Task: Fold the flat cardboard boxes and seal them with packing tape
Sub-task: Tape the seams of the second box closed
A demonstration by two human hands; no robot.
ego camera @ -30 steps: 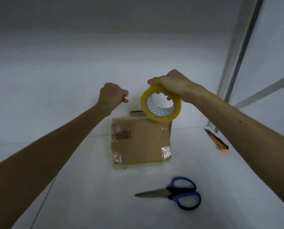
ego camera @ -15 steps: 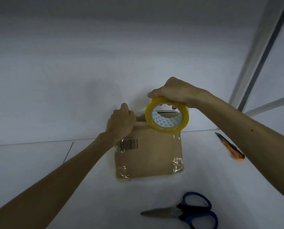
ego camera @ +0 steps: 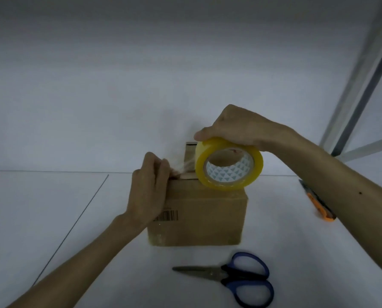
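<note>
- Lowest in the frame, blue-handled scissors [ego camera: 230,277] lie closed on the white table [ego camera: 74,218], just in front of the box.
- The cardboard box [ego camera: 203,214] stands folded at centre frame, with a barcode on its near face.
- The left hand [ego camera: 148,192] curls over the box's upper-left edge, its fingers pinching the free end of the tape strip [ego camera: 185,166] against the cardboard.
- The right hand [ego camera: 236,127] grips the yellow tape roll [ego camera: 229,165] from above, fingers wrapped over its rim, at the box's top right.
- The step in hand looks like anchoring the tape to start sealing the top.
- The next move calls for drawing the roll across the seam with the strip taut, then cutting it.
- At mid-right, an orange utility knife [ego camera: 317,202] lies apart from the box.
- Behind the roll, a cardboard flap [ego camera: 190,150] stands upright.
</note>
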